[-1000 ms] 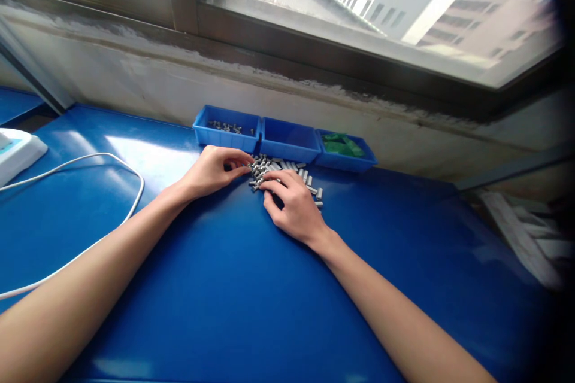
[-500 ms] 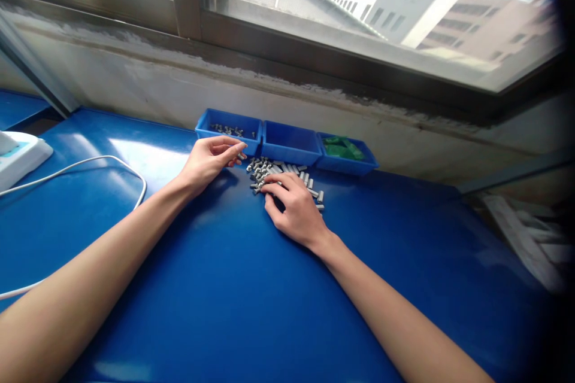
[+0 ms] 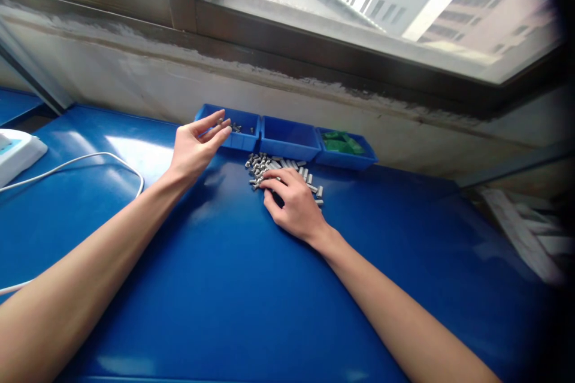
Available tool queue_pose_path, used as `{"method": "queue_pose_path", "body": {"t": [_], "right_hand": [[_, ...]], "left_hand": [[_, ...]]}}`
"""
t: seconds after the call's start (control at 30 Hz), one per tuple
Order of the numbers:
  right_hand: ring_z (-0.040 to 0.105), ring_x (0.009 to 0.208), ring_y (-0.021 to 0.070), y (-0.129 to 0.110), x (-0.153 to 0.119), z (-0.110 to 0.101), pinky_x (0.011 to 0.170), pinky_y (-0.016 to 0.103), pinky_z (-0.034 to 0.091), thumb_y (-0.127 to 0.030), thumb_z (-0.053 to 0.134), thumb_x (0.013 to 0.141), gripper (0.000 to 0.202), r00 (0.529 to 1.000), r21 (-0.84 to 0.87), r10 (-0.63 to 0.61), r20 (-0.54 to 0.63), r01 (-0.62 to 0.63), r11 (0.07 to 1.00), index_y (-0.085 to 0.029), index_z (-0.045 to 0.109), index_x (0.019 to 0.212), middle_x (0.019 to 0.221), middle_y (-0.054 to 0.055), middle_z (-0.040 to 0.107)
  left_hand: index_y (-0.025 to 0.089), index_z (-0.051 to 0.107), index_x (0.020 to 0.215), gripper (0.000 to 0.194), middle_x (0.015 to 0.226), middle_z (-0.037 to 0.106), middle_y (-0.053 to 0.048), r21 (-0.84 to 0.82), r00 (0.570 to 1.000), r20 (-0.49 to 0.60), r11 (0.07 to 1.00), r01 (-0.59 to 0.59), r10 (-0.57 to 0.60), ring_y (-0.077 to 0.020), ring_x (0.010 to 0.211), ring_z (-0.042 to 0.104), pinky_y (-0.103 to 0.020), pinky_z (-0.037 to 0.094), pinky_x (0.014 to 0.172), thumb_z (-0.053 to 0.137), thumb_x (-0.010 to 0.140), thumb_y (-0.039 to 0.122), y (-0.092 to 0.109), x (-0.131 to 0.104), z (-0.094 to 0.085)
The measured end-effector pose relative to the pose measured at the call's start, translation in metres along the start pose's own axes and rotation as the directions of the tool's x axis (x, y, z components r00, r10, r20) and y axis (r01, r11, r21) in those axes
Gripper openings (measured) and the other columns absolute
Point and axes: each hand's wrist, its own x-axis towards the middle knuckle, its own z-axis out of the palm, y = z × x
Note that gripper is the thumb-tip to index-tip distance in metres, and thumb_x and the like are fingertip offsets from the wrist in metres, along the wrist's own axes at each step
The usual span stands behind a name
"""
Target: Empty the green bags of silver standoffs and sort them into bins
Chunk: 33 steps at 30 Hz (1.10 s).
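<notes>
My left hand (image 3: 197,143) is over the left blue bin (image 3: 242,140), its thumb and fingers apart. Small metal screws (image 3: 236,128) lie in that bin; a small metal bit shows between the fingers, and I cannot tell whether it touches them. My right hand (image 3: 294,200) rests at the near side of a loose metal pile, fingers bent and thumb held away from them. The pile has short bolts (image 3: 257,163) on its left and silvery cylinder-like pieces (image 3: 306,175) on its right. What lies under the right palm is hidden.
A middle blue bin (image 3: 290,148) and a right one holding green pieces (image 3: 342,142) adjoin the left bin along the wall. A white cable (image 3: 103,154) runs across the blue table (image 3: 215,299) near a white device (image 3: 20,152). A window is above.
My left hand has moved up and left from beside the pile to over the left bin, and its pinched fingers have parted. My right hand stays at the pile.
</notes>
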Motion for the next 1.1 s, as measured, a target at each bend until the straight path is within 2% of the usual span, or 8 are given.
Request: {"method": "queue_pose_path", "body": {"t": [0.2,0.33,0.43,0.53,0.67,0.77,0.83,1.1], "right_hand": [[0.062,0.11,0.0263,-0.001,0.001,-0.001,0.099,0.047,0.052,-0.012,0.057,0.091,0.019,1.0,-0.006,-0.004,-0.001,0.004,1.0,-0.022,0.072,0.1,0.113,0.009,0.071],[0.062,0.112,0.0268,-0.001,0.001,0.0,0.101,0.047,0.052,-0.013,0.058,0.091,0.018,1.0,-0.014,-0.004,0.001,0.004,1.0,-0.021,0.072,0.1,0.114,0.009,0.07],[0.061,0.113,0.027,-0.001,0.001,0.0,0.101,0.047,0.052,-0.013,0.058,0.092,0.019,1.0,-0.017,0.001,0.008,-0.001,1.0,-0.022,0.071,0.1,0.116,0.009,0.07],[0.061,0.113,0.0269,-0.001,0.001,0.0,0.101,0.046,0.052,-0.013,0.057,0.092,0.018,1.0,-0.022,-0.003,0.009,0.003,1.0,-0.021,0.071,0.101,0.116,0.01,0.07],[0.061,0.111,0.0271,0.0,0.001,0.0,0.1,0.047,0.051,-0.013,0.057,0.093,0.018,1.0,-0.03,-0.01,0.004,0.01,0.999,-0.02,0.071,0.101,0.115,0.01,0.07],[0.061,0.111,0.0274,0.0,0.001,0.0,0.1,0.048,0.052,-0.013,0.057,0.092,0.018,1.0,-0.025,-0.01,0.002,0.01,1.0,-0.021,0.071,0.101,0.115,0.01,0.07],[0.062,0.111,0.0274,-0.001,0.001,0.0,0.1,0.048,0.052,-0.013,0.057,0.092,0.019,1.0,-0.021,-0.01,-0.001,0.01,1.0,-0.022,0.071,0.1,0.115,0.009,0.07],[0.062,0.111,0.0275,-0.001,0.001,0.0,0.1,0.047,0.052,-0.013,0.057,0.092,0.019,1.0,-0.025,-0.008,0.004,0.009,1.0,-0.021,0.072,0.101,0.115,0.009,0.07]], "left_hand": [[0.013,0.07,0.125,0.054,0.142,0.062,-0.016,0.025,0.989,0.145,0.999,-0.044,0.04,-0.0342,0.131,0.059,-0.048,0.047,0.114,0.079,0.08,0.04,0.004,-0.004,0.0],[0.016,0.074,0.122,0.047,0.15,0.055,-0.015,0.118,0.972,0.222,0.988,-0.104,0.076,-0.0349,0.132,0.058,-0.05,0.048,0.112,0.075,0.083,0.043,0.007,-0.005,-0.004],[0.016,0.075,0.118,0.042,0.144,0.061,-0.013,0.174,0.964,0.248,0.974,-0.142,0.096,-0.0322,0.13,0.059,-0.045,0.05,0.11,0.071,0.086,0.042,0.008,-0.005,-0.005],[0.015,0.078,0.11,0.034,0.119,0.074,-0.012,0.258,0.942,0.31,0.943,-0.211,0.127,-0.0263,0.113,0.069,-0.036,0.056,0.099,0.067,0.088,0.039,0.007,-0.006,-0.005],[0.015,0.079,0.101,0.026,0.104,0.077,-0.011,0.409,0.838,0.501,0.793,-0.452,0.219,-0.0204,0.088,0.072,-0.031,0.058,0.082,0.066,0.087,0.032,0.0,-0.007,-0.005],[0.016,0.079,0.102,0.023,0.106,0.075,-0.01,0.419,0.74,0.63,0.698,-0.58,0.237,-0.0205,0.091,0.071,-0.031,0.057,0.085,0.065,0.087,0.027,-0.007,-0.007,-0.006],[0.016,0.078,0.102,0.021,0.104,0.075,-0.01,0.419,0.711,0.664,0.672,-0.61,0.232,-0.0203,0.093,0.071,-0.03,0.055,0.086,0.063,0.089,0.025,-0.011,-0.007,-0.007],[0.016,0.073,0.09,0.013,0.086,0.07,-0.005,0.484,0.739,0.647,0.648,-0.588,0.187,-0.0159,0.074,0.065,-0.027,0.051,0.071,0.062,0.089,0.023,-0.012,-0.004,-0.01]]}}
